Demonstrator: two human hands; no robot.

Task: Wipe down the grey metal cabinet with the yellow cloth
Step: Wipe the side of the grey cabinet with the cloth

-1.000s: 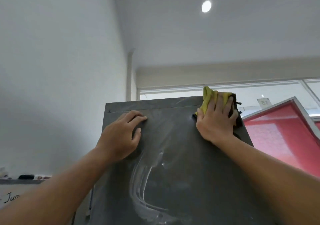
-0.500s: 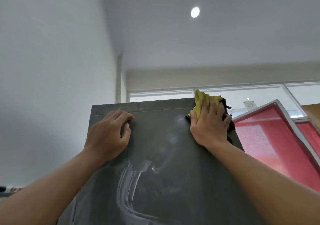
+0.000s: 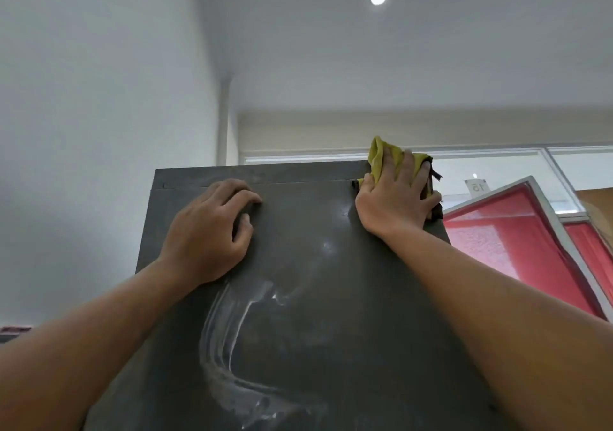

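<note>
At the top right corner of the grey metal cabinet (image 3: 331,298): yellow cloth (image 3: 378,155) bunched beneath the right hand (image 3: 394,198), fingers spread nearly straight, pressing, not clenching. Further left on the cabinet front, left hand (image 3: 209,231) bracing, fingers half bent, holding nothing. Step in hand: wiping the top edge. Next, probably: firm strokes down the cabinet front over the pale smears (image 3: 225,347). Right of the cabinet, small sign (image 3: 477,186), apparently "15", seen reversed.

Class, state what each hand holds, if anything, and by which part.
Right hand presses the yellow cloth, at its middle, against the cabinet; left hand holds nothing.
</note>
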